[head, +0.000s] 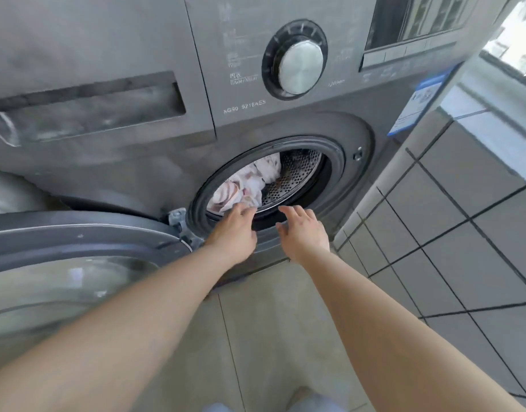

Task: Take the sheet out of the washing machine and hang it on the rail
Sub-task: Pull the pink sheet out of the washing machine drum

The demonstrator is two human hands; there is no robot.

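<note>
A grey front-loading washing machine [131,162] fills the upper view, its round drum opening [333,156] uncovered. Inside the perforated drum lies a crumpled white sheet [243,185] with a pinkish-brown print, bunched on the left side. My left hand [235,230] reaches to the lower rim of the opening, fingers straight, fingertips at the edge of the sheet. My right hand [303,230] hovers just in front of the rim's lower right, fingers spread and relaxed, holding nothing. No rail is in view.
The machine's door [77,251] stands swung open to the left, low beside my left forearm. A tiled wall [452,221] with dark grout runs along the right. Beige floor tiles [273,322] lie below. A control dial [297,66] sits above the opening.
</note>
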